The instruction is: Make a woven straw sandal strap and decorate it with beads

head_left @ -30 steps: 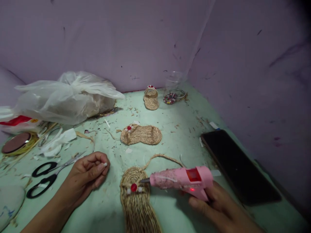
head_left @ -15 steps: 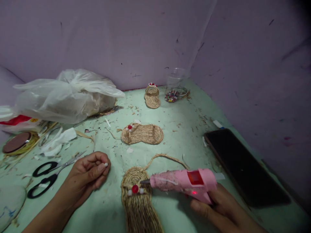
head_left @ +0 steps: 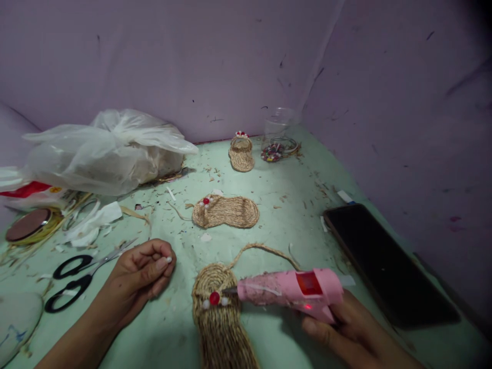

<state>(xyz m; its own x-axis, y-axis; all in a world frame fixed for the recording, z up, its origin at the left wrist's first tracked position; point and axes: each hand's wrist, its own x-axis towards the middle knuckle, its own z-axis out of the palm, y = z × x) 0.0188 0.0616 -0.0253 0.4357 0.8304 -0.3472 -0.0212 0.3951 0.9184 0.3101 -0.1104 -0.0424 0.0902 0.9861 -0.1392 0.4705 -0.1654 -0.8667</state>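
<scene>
Pinched between the thumb and fingertips of my left hand (head_left: 144, 274) is a small white bead (head_left: 168, 260). My right hand (head_left: 349, 328) is closed around the handle of a pink glue gun (head_left: 284, 289), whose red light is lit. The gun's nozzle points left and meets a woven rope slipper (head_left: 223, 338) just beside a red bead (head_left: 214, 298). One white bead sits on each side of that red one. A loose rope end (head_left: 261, 247) curls from the slipper's top and passes behind the gun. The slipper's lower end runs out of view.
Black-handled scissors (head_left: 82, 279) lie left of my left hand. A second beaded slipper (head_left: 230, 211) lies farther back, and another (head_left: 241, 154) near the wall. A clear cup of beads (head_left: 273, 143), a phone (head_left: 384, 261) and a plastic bag (head_left: 107, 154) stand around the table.
Almost nothing differs. The glue gun's nozzle stays by the red bead, and both hands keep their hold with only a very slight shift.
</scene>
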